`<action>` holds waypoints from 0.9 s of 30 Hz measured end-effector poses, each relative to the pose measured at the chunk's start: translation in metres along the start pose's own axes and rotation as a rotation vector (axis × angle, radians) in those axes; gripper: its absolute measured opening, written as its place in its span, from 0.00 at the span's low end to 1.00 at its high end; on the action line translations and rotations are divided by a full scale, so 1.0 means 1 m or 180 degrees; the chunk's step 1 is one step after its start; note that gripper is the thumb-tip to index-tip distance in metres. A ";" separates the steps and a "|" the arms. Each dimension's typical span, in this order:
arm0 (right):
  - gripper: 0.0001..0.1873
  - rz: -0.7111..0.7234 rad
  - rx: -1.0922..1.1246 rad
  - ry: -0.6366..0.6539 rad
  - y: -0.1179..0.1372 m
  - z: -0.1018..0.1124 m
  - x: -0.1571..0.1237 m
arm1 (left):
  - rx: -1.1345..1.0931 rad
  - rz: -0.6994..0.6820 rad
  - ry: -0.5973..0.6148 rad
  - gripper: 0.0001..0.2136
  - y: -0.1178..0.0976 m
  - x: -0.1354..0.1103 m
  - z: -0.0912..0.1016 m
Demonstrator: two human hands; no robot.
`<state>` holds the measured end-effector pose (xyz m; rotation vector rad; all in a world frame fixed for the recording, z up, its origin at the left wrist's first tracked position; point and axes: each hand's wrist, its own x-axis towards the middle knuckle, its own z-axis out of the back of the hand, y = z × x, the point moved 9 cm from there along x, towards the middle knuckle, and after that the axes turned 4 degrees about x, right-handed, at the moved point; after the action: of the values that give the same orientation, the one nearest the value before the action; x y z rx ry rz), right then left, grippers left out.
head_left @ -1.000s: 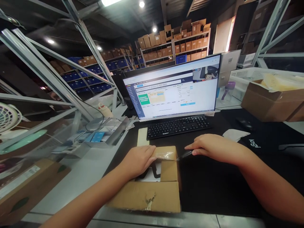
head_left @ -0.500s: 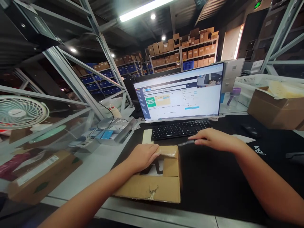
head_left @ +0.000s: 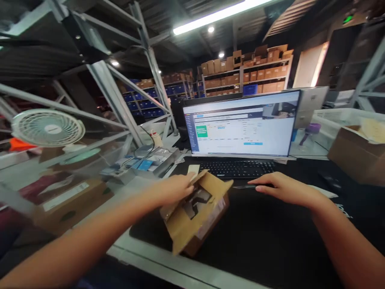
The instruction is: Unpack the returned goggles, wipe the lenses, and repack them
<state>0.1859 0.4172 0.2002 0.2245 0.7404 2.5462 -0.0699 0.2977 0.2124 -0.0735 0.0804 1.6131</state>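
Note:
An open cardboard box (head_left: 210,202) stands turned at an angle on the black desk mat (head_left: 255,233), its flaps raised. Inside it lies a white and dark item (head_left: 197,204), too blurred to name. My left hand (head_left: 177,188) is closed on the box's left flap, with the fingertips partly hidden behind the cardboard. In my right hand (head_left: 276,186), closed just over the mat, is a slim dark utility knife (head_left: 245,186), its tip pointing left toward the box. The keyboard (head_left: 237,167) lies right behind both hands.
A monitor (head_left: 240,128) stands behind the keyboard. To the right are a mouse (head_left: 329,180) and a carton (head_left: 357,152) with yellowish material. On the left are a grey tray (head_left: 162,160) of small packets, a fan (head_left: 49,128), a metal frame and another carton (head_left: 75,200).
The box has turned and tilted under my left hand, and its flaps now stand up and open. My right hand still holds the knife by the keyboard. The view has shifted left.

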 end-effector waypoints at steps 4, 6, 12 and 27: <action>0.27 -0.0015 -0.0259 -0.0276 -0.013 0.008 -0.002 | -0.1331 0.1267 0.0334 0.31 0.059 -0.029 -0.003; 0.27 0.0037 -0.0392 -0.0400 -0.014 0.008 -0.002 | -0.1861 0.1718 0.0479 0.24 0.079 -0.041 -0.018; 0.23 0.0900 -0.1087 -0.1062 0.080 -0.027 -0.025 | -0.2468 0.1992 0.0539 0.15 0.096 -0.047 -0.055; 0.13 0.1502 -0.2588 -0.1010 0.188 -0.115 -0.005 | -0.2727 0.1707 0.0447 0.22 0.090 -0.054 -0.055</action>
<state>0.0836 0.2222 0.2052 0.5467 -0.5397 2.8975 -0.1572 0.2343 0.1631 -0.8875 -0.5299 2.0715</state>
